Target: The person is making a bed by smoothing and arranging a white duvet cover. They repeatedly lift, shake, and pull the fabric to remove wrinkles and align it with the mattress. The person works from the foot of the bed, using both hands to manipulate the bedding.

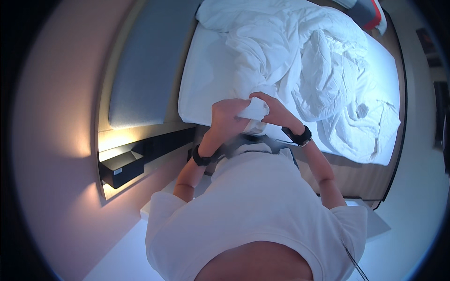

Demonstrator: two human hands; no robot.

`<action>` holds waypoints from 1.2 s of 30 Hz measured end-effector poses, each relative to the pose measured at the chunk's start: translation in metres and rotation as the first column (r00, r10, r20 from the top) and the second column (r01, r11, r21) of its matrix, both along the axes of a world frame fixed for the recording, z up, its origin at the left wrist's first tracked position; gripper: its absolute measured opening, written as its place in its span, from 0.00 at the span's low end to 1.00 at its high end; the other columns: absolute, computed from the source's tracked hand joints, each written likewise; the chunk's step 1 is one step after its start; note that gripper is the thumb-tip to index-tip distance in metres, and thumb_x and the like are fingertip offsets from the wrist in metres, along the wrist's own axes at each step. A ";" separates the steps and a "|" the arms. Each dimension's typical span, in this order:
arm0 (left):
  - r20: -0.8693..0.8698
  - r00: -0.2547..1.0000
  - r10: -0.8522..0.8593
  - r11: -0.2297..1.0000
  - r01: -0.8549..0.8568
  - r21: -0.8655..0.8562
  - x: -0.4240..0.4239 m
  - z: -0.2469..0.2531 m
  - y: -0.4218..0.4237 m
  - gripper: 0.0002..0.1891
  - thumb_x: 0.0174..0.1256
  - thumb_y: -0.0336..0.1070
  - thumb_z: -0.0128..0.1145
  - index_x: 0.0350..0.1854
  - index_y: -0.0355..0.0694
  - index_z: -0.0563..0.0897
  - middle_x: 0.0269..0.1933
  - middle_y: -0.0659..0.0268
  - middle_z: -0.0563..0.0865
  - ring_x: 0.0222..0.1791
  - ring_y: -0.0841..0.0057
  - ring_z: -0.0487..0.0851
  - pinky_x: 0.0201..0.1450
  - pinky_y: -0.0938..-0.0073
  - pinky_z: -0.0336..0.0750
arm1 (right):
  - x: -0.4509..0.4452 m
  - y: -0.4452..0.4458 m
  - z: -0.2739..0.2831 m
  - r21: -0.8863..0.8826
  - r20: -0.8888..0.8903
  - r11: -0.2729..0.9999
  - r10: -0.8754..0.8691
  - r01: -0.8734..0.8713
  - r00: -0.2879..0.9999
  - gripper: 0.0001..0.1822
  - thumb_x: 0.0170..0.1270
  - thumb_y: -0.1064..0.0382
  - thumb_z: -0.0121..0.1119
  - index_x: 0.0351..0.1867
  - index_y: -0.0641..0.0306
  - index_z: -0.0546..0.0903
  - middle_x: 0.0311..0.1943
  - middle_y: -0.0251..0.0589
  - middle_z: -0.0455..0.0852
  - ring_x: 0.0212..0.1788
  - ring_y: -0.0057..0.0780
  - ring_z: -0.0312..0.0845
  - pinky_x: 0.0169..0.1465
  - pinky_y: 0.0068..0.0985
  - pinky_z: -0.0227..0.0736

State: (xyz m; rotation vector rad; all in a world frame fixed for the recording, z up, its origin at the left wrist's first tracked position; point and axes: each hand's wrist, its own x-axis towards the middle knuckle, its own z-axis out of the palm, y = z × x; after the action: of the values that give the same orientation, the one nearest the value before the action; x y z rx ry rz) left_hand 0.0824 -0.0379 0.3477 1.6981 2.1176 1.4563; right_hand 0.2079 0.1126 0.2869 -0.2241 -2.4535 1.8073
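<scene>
My left hand (230,116) and my right hand (276,110) are close together in front of my chest, at the near edge of the bed. Between them they hold a bunched piece of white cloth (256,109); my fingers are partly hidden by it. Whether this cloth is part of the bedding, I cannot tell. Just beyond my hands a rumpled white duvet (267,52) lies heaped across the mattress (207,73), which has a white sheet on it. Each wrist bears a black band.
A padded grey headboard (144,70) stands at the left. Below it, a black box-shaped shelf (123,170) with a light sticks out from the wall panel. A grey and red cloth (365,14) lies at the far right end of the bed.
</scene>
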 end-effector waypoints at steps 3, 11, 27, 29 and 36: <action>-0.152 0.986 0.066 0.978 -0.034 0.206 0.002 0.019 -0.001 0.13 0.37 0.26 0.65 0.31 0.38 0.83 0.29 0.60 0.84 0.26 0.66 0.82 0.29 0.76 0.75 | 0.021 -0.005 -0.014 0.082 0.062 0.985 -0.157 0.152 0.986 0.29 0.46 0.66 0.64 0.53 0.61 0.70 0.41 0.45 0.80 0.44 0.39 0.77 0.49 0.27 0.69; -0.271 0.885 0.378 0.799 -0.165 0.578 -0.036 0.081 -0.037 0.10 0.39 0.25 0.67 0.28 0.35 0.83 0.23 0.63 0.83 0.22 0.75 0.80 0.27 0.79 0.73 | 0.058 0.023 0.005 0.451 -0.212 0.599 -0.649 0.662 0.731 0.29 0.46 0.64 0.64 0.53 0.55 0.68 0.34 0.40 0.83 0.35 0.43 0.80 0.37 0.33 0.73; -0.084 0.813 0.576 0.770 -0.574 -0.277 -0.161 -0.245 0.016 0.17 0.49 0.30 0.57 0.45 0.47 0.79 0.46 0.64 0.80 0.45 0.61 0.79 0.43 0.64 0.74 | 0.195 0.049 0.192 -0.251 -0.582 0.188 -0.813 0.950 0.006 0.14 0.65 0.59 0.47 0.50 0.60 0.72 0.39 0.41 0.79 0.42 0.28 0.78 0.46 0.23 0.73; -0.171 0.805 0.567 0.720 -0.586 -0.371 -0.150 -0.252 0.005 0.19 0.49 0.29 0.55 0.47 0.46 0.78 0.44 0.62 0.81 0.45 0.60 0.79 0.44 0.64 0.74 | 0.215 0.074 0.159 0.113 -0.571 0.068 -0.812 0.991 0.121 0.14 0.62 0.61 0.50 0.48 0.61 0.73 0.38 0.42 0.81 0.41 0.30 0.79 0.46 0.23 0.72; -0.249 0.839 0.484 0.855 -0.514 -0.072 -0.227 -0.123 0.018 0.19 0.51 0.26 0.49 0.48 0.37 0.77 0.28 0.55 0.83 0.29 0.58 0.81 0.32 0.64 0.75 | 0.295 0.188 0.044 0.674 -0.046 0.385 -0.830 0.630 0.556 0.23 0.49 0.70 0.46 0.51 0.62 0.76 0.40 0.50 0.83 0.45 0.34 0.78 0.50 0.27 0.69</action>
State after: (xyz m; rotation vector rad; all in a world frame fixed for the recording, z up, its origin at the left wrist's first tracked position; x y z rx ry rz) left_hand -0.1450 -0.0198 0.2251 1.3707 2.8769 1.2092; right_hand 0.5028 0.3010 0.3312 -1.3773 -2.3041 0.5286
